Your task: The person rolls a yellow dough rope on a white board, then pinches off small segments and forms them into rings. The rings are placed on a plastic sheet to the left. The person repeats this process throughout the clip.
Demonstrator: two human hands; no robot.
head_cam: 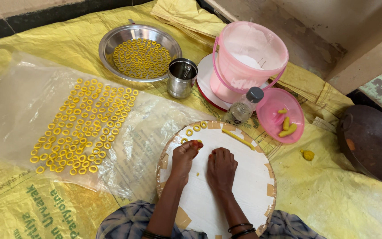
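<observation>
Left hand (185,156) apparently pinching a yellow dough ring (198,142), right hand (221,167) curled on round board (244,177); many rings (82,126) laid out, dough pieces (287,125) left.

Steel cup (182,78), pink bucket (249,57), clear bottle (243,107), dark pan (373,144).

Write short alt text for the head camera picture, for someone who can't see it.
A person's left hand and right hand press on a round white board beside small yellow dough rings. More rings lie in rows on a plastic sheet and fill a steel plate.
</observation>
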